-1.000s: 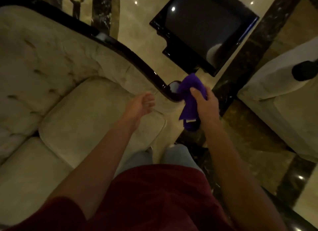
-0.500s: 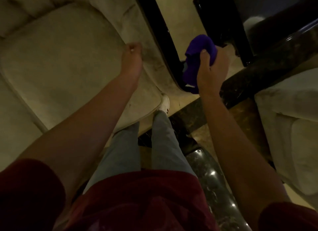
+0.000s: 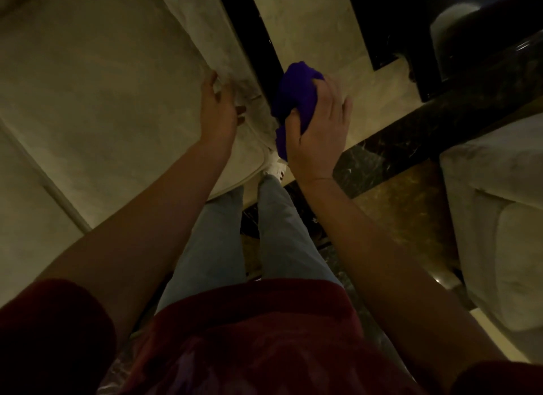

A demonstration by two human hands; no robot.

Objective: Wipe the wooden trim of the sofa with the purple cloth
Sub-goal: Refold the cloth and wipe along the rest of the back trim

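Note:
The purple cloth (image 3: 295, 99) is bunched in my right hand (image 3: 320, 124) and pressed against the dark wooden trim (image 3: 248, 33) that runs along the outer edge of the sofa arm. The lower end of the trim is hidden behind the cloth. My left hand (image 3: 219, 106) rests flat, fingers apart, on the cream padded arm of the sofa (image 3: 97, 80), just left of the trim. The light is dim.
A dark low table (image 3: 396, 27) stands on the marble floor (image 3: 311, 27) beyond the trim. A second cream sofa (image 3: 499, 218) sits at the right. My legs and a white shoe (image 3: 276, 166) are between the two sofas.
My view has tipped further down and closer. My right hand has slid the cloth down the trim toward its lower end. My left hand has stayed on the sofa arm.

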